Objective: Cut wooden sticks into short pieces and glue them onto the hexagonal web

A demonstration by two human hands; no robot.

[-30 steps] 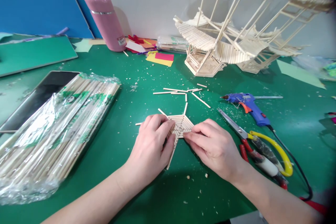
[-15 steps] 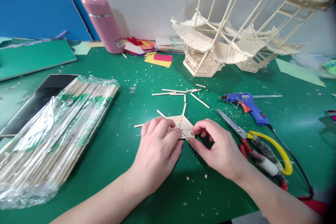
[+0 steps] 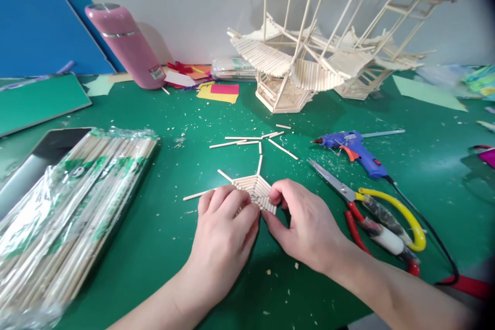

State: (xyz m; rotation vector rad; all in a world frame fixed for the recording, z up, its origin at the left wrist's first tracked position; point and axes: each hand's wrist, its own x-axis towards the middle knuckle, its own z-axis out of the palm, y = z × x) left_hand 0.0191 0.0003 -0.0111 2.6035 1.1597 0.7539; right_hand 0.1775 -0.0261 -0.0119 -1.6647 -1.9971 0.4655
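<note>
A small web-like panel of thin wooden sticks (image 3: 251, 183) lies on the green tabletop, made of rows of short pieces around a centre. My left hand (image 3: 228, 232) is closed over its left and front part, fingers curled and thumb tip on the sticks, hiding much of it. At the panel's right edge, my right hand (image 3: 305, 221) pinches with thumb and forefinger. Whether a loose piece is between those fingertips I cannot make out. Loose sticks (image 3: 242, 139) lie just beyond the panel, and another stick (image 3: 195, 195) juts out left of my left hand.
At right lie a blue glue gun (image 3: 353, 149), scissors (image 3: 336, 183) and red-handled pliers (image 3: 382, 234). A plastic-wrapped bundle of sticks (image 3: 85, 216) covers part of a dark tablet-like slab (image 3: 54, 152) at left. Behind stand a pink flask (image 3: 127, 44) and a stick-built pavilion model (image 3: 286, 69).
The camera view has shifted, so most things appear farther left. Both hands stay at the panel in nearly the same grip; the right fingers sit slightly closer around its edge.
</note>
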